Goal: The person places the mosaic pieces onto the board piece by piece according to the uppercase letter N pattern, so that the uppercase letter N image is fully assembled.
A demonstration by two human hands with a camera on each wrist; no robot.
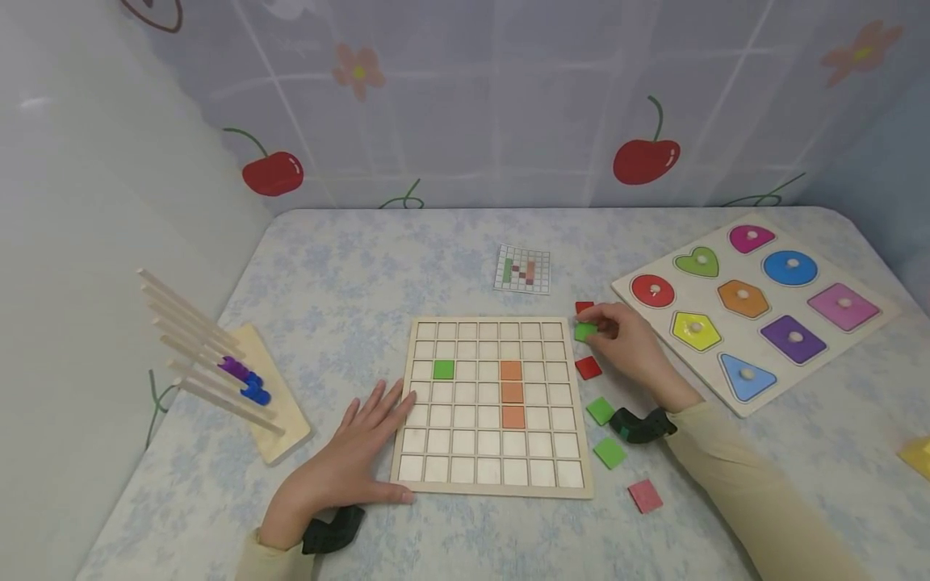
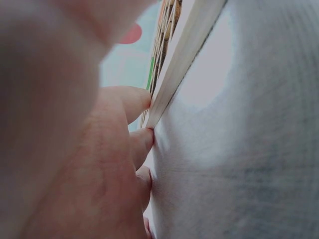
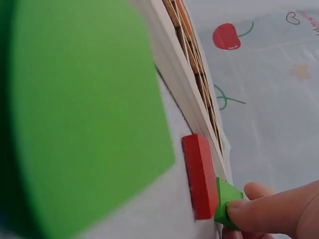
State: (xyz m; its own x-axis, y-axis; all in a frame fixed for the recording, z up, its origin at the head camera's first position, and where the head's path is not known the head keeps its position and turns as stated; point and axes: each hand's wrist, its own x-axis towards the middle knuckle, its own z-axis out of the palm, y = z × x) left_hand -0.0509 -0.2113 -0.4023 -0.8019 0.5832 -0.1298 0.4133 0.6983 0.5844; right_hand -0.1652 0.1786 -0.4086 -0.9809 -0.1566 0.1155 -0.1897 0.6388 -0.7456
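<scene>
A wooden grid board (image 1: 491,490) lies flat on the table. One green square (image 1: 444,369) and a column of three orange squares (image 1: 512,393) sit in its cells. My left hand (image 1: 345,460) rests at the board's left edge with fingers spread; fingertips touch the rim in the left wrist view. Beyond the board's right side, my right hand (image 1: 628,343) pinches a green tile (image 3: 227,196) between thumb and fingers. Close to it lie a red tile (image 3: 200,174) and, behind the fingers, another partly hidden red tile (image 1: 584,307).
More green tiles (image 1: 609,453) and a pinkish tile (image 1: 645,496) lie right of the board. Behind it is a small printed pattern card (image 1: 522,269). A knobbed shape puzzle (image 1: 741,407) stands right; a peg rack (image 1: 272,387) with purple and blue beads stands left.
</scene>
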